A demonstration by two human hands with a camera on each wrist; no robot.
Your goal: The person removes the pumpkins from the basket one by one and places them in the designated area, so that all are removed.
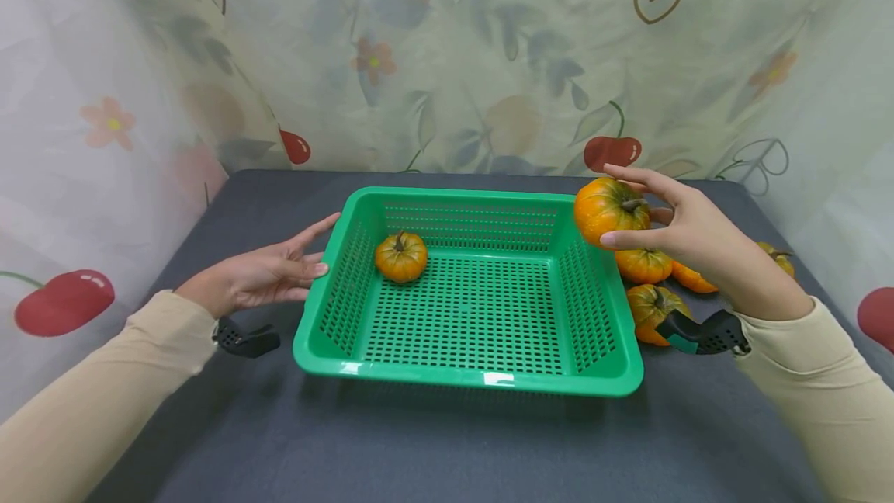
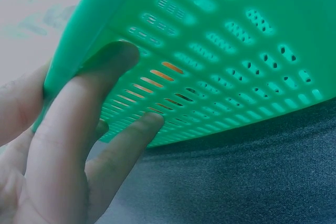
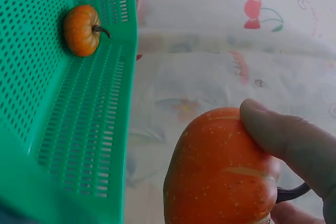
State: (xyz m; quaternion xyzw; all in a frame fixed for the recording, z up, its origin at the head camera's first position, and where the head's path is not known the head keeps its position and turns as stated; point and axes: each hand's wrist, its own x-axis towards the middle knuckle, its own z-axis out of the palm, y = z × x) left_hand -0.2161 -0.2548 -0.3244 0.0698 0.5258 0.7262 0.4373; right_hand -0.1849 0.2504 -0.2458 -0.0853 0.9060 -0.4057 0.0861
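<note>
A green plastic basket (image 1: 464, 379) with slotted walls stands on the dark table. Inside, near its left wall, sits a small orange pumpkin (image 1: 401, 258) with a brown stem. At the basket's left side, my left hand (image 1: 272, 274) holds the rim; in the left wrist view its fingers (image 2: 63, 129) lie against the outer wall. Over the basket's right back corner, my right hand (image 1: 680, 216) grips another orange pumpkin (image 1: 606, 212) between thumb and fingers. That pumpkin (image 3: 220, 166) fills the lower middle of the right wrist view, its dark stem toward the palm.
More pumpkins (image 1: 653, 309) lie on the table right of the basket, partly hidden by my right forearm. The dark cloth-covered table (image 1: 447, 449) ends at a patterned curtain (image 1: 454, 60) behind and at both sides.
</note>
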